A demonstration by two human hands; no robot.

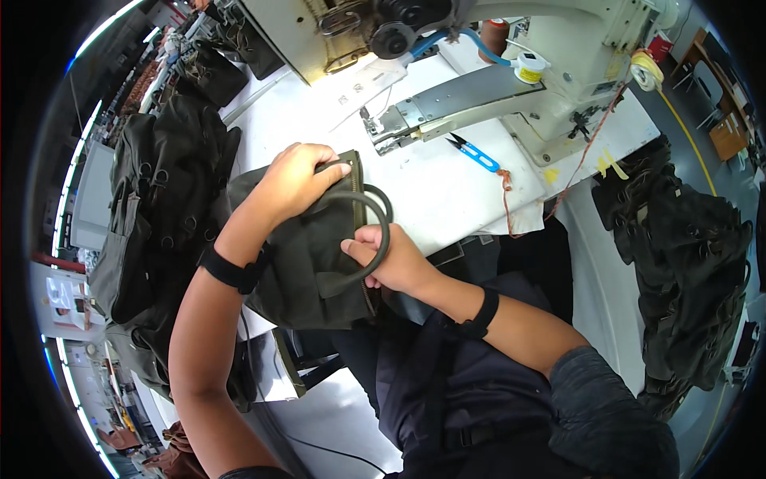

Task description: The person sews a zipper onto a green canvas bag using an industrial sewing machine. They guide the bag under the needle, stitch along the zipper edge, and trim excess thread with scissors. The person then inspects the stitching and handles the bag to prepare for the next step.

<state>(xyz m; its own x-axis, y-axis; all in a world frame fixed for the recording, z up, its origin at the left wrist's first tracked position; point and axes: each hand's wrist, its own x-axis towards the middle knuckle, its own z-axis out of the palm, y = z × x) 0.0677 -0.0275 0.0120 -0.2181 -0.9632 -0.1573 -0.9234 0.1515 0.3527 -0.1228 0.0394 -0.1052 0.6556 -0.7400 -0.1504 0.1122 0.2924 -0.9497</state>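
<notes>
A dark olive handbag (299, 275) lies at the near edge of the white table, its zipper edge facing right. Curled over the bag's far corner beside the zipper (358, 188) is my left hand (302, 180), thumb on top. My right hand (395, 259) reaches through the rounded handle (386, 215) and pinches the zipper edge lower down. What sits under the right fingertips is partly hidden. Beyond the bag stands the sewing machine's metal arm (455, 100), apart from both hands.
Blue thread snips (476, 153) rest on the table by a reddish cord (505, 188). A brown thread spool (495, 40) and a white round container (529, 69) stand by the machine. Dark bags pile up at left (179, 152) and hang at right (686, 263).
</notes>
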